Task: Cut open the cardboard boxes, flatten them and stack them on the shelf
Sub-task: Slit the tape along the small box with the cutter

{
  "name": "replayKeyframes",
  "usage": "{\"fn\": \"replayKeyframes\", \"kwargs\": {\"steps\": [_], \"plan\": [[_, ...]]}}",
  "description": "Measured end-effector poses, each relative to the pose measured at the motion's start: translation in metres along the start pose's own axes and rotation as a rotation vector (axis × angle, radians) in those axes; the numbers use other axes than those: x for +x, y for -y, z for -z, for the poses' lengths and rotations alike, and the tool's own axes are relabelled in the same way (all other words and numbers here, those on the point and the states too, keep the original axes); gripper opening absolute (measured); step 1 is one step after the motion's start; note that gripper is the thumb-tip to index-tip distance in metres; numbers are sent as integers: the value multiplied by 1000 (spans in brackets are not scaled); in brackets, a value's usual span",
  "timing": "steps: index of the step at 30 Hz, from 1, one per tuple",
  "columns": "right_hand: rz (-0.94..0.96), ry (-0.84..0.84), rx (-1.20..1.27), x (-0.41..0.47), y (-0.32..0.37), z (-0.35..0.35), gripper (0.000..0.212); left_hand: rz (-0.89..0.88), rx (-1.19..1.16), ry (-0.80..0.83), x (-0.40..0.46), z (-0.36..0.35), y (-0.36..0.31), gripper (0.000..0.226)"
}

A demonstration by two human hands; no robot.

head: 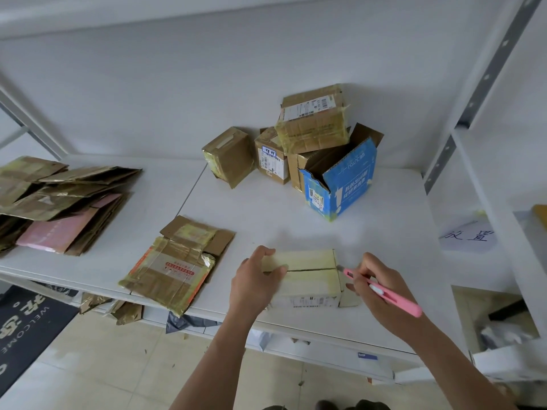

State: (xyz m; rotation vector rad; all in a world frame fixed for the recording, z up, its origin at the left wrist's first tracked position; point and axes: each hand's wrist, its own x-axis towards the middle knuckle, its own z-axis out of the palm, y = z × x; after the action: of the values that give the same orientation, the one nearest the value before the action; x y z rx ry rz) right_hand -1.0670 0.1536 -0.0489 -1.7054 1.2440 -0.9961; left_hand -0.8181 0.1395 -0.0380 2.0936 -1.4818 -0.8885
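Note:
A small taped cardboard box (307, 270) sits on the white shelf (266, 211) near its front edge. My left hand (256, 284) grips the box's left end, thumb on the top. My right hand (376, 287) holds a pink utility knife (384, 292) with its blade tip at the right end of the box's top seam, which shows a dark slit along it. One flattened box (174, 264) lies to the left. A stack of flattened boxes (59, 202) lies at the far left.
A pile of uncut boxes (312, 119) and an open blue box (340, 179) stands at the back of the shelf. A shelf upright (485, 84) rises on the right beside a paper sign (467, 236). Cardboard scraps and a dark mat (26, 324) lie on the floor.

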Motion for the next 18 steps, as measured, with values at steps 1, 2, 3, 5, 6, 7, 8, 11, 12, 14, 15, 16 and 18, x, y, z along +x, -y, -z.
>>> {"fn": "replayKeyframes", "kwargs": {"steps": [1,2,3,5,6,7,8,11,12,14,15,16,18], "plan": [[-13,-6,8,-5,-2,0,25,-5,10,1,0,0,-1,34],[-17,-16,15,-9,-3,-1,23,-10,22,2,0,0,-1,34],[-19,-23,18,-12,-4,-1,23,-14,32,2,-1,0,-2,35],[-12,-34,21,-18,-4,-3,25,-16,38,-5,-1,-1,-3,35],[-5,-39,17,-20,-3,-3,27,-14,38,-12,-1,-1,-3,35],[8,-47,6,-22,-3,-3,28,-11,40,-21,-2,-1,-3,35],[23,-55,-9,-24,-2,-3,27,-11,46,-26,-2,-1,-4,35],[-18,-87,28,-28,-5,-3,31,-5,66,-35,-2,-1,-7,35],[-29,-118,50,-28,-5,-3,33,5,70,-51,-3,0,-8,34],[-26,-207,80,-25,-4,-6,33,63,63,-102,-4,1,-12,38],[-31,-248,91,-24,-3,-9,31,106,66,-133,-5,2,-14,43],[-40,-283,102,-22,-2,-12,29,144,102,-157,-6,3,-16,48],[-43,-336,141,-21,1,-23,22,207,201,-170,-10,5,-21,57]]}}
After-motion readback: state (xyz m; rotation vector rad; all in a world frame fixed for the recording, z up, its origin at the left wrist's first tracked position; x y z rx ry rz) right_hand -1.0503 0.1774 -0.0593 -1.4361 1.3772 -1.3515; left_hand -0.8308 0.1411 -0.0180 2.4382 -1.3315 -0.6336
